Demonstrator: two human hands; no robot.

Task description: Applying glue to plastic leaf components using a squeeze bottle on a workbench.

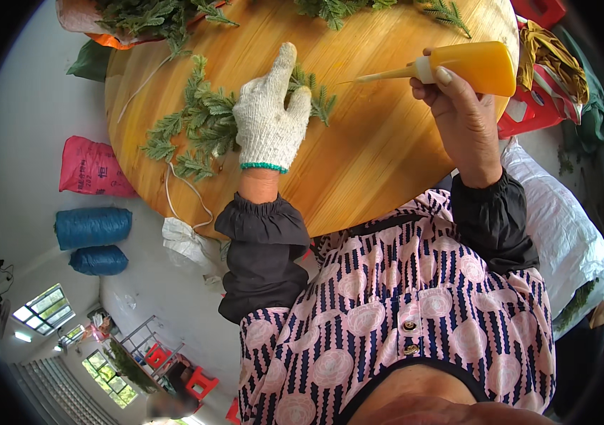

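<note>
A yellow squeeze bottle [476, 67] is tipped sideways, nozzle [390, 73] leftward; branching green sprigs [208, 117] lie on the tabletop [373, 156].

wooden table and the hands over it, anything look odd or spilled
No clear spill shows on the table. One mild oddity: the left hand wears a white glove, while the right hand, gripping the yellow bottle, is bare.
</note>
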